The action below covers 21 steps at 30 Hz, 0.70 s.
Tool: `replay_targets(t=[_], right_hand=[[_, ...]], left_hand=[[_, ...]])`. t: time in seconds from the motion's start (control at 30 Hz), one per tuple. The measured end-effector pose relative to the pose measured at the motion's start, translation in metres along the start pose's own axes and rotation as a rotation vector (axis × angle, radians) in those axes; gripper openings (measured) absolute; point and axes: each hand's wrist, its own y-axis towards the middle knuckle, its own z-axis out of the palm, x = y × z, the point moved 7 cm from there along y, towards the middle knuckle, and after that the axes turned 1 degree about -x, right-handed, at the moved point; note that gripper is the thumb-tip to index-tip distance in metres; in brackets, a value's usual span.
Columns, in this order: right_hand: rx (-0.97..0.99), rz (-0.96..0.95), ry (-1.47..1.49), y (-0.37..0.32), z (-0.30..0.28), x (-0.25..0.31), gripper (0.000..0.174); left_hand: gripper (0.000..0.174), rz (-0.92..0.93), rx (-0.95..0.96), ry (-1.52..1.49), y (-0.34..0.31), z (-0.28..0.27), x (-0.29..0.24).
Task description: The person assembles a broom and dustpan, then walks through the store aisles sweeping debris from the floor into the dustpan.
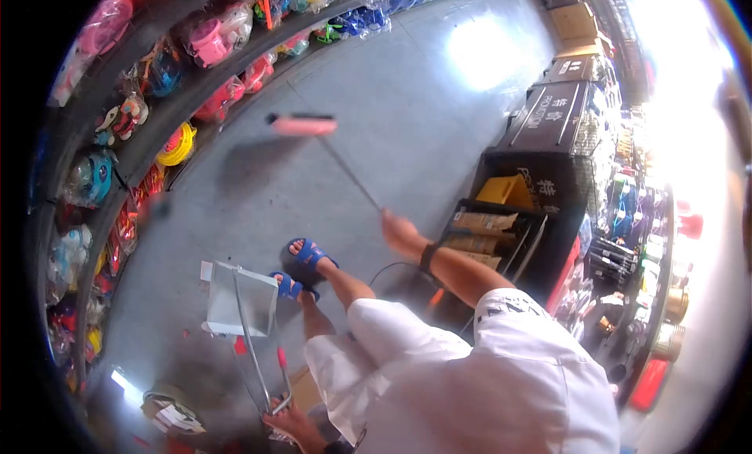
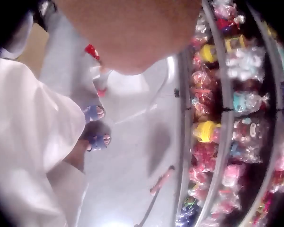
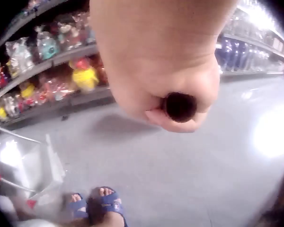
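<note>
My right hand (image 1: 401, 233) grips the upper end of a thin broom handle. The broom's pink head (image 1: 305, 126) is out ahead, with a shadow on the floor near it. In the right wrist view the fingers curl round the handle, whose dark round end (image 3: 180, 107) faces the camera. Low in the head view, my left hand (image 1: 291, 424) holds the metal handle of a long-handled dustpan (image 1: 254, 305). The pale pan stands left of the blue sandals (image 1: 309, 253). In the left wrist view the hand partly covers the dustpan (image 2: 128, 87).
Shelves (image 1: 200, 101) of bagged toys curve along the left. Black promotion bins (image 1: 556, 117) line the right side, one holding cardboard (image 1: 482, 223). A round container (image 1: 172, 411) is at lower left, and grey floor (image 1: 392, 101) runs between shelves and bins.
</note>
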Motion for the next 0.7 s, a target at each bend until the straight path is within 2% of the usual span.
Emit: replay_targets(t=[0.07,0.1,0.17,0.23,0.27,0.3,0.33,0.37,0.43,0.47,0.5,0.6,0.63,0.7], right_hand=[[0.048,0.019,-0.081,0.026,0.018,-0.014,0.022],[0.065,0.007,-0.086,0.037,0.028,-0.016,0.021],[0.093,-0.079,-0.084,0.042,0.056,-0.004,0.019],[0.094,-0.241,-0.094,0.011,0.091,0.028,0.019],[0.081,-0.228,0.037,-0.013,0.099,0.041,0.019],[0.037,0.068,0.706,-0.05,0.086,0.034,0.019],[0.067,0.076,0.733,-0.077,0.076,0.041,0.019],[0.102,0.085,0.761,-0.099,0.073,0.046,0.019],[0.157,0.118,0.799,-0.123,0.071,0.039,0.018],[0.116,0.094,0.793,-0.129,0.075,0.03,0.017],[0.069,0.074,0.783,-0.134,0.078,0.02,0.017],[-0.024,0.121,0.855,-0.159,0.064,-0.01,0.016],[-0.005,0.161,0.9,-0.166,0.063,-0.02,0.016],[-0.025,0.212,0.963,-0.175,0.068,-0.039,0.018]], left_hand=[[0.058,0.005,0.003,0.006,0.01,-0.01,0.028],[0.068,-0.173,-0.092,-0.08,0.009,-0.006,0.007],[0.07,-0.356,-0.099,-0.328,0.015,-0.012,0.022],[0.071,-0.307,-0.015,-0.357,0.022,-0.022,0.012],[0.072,-0.171,0.061,-0.27,0.019,-0.021,-0.005],[0.073,-0.11,0.101,-0.218,0.02,-0.021,-0.02],[0.074,-0.047,0.138,-0.168,0.021,-0.02,-0.035],[0.076,-0.062,0.141,-0.153,0.022,-0.021,-0.048],[0.075,0.087,0.208,0.011,0.035,-0.025,-0.046],[0.074,0.165,0.232,0.089,0.041,-0.027,-0.045],[0.07,0.159,0.253,0.061,0.049,-0.027,-0.043],[0.054,-0.183,0.323,-0.14,0.077,-0.005,-0.073],[0.054,-0.157,0.365,-0.058,0.075,0.005,-0.093],[0.054,-0.186,0.423,-0.077,0.066,0.029,-0.135]])
